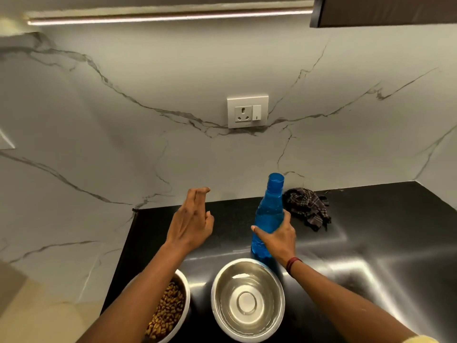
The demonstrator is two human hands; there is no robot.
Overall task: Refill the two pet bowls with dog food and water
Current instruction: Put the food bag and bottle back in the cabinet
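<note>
While the right hand [279,237] grips the blue bottle [268,219] round its middle, thumb on the near side and fingers wrapped behind, the left hand [190,221] hangs in the air above the counter [371,243] with fingers straight and together, holding nothing. The bottle is upright and uncapped, its base just behind the far rim of the water bowl [215,293]; whether the base touches the counter I cannot tell. That steel bowl sits near the front, and whether it holds water I cannot tell. Just to its left, apart from it, the food bowl [185,277] holds kibble [168,310] and is partly hidden by the left forearm. The food bowl lies close to the counter's left edge, which runs slanting back to the wall [148,120]. The back edge meets the wall just behind both hands. A crumpled cloth [306,209] lies against that back edge, just right of the bottle's neck. To the right of the bottle and bowls a broad stretch of dark counter reaches the corner where the wall turns. A socket [247,112] is set in the wall well above the bottle. A cabinet [383,11] overhangs at the upper right.
</note>
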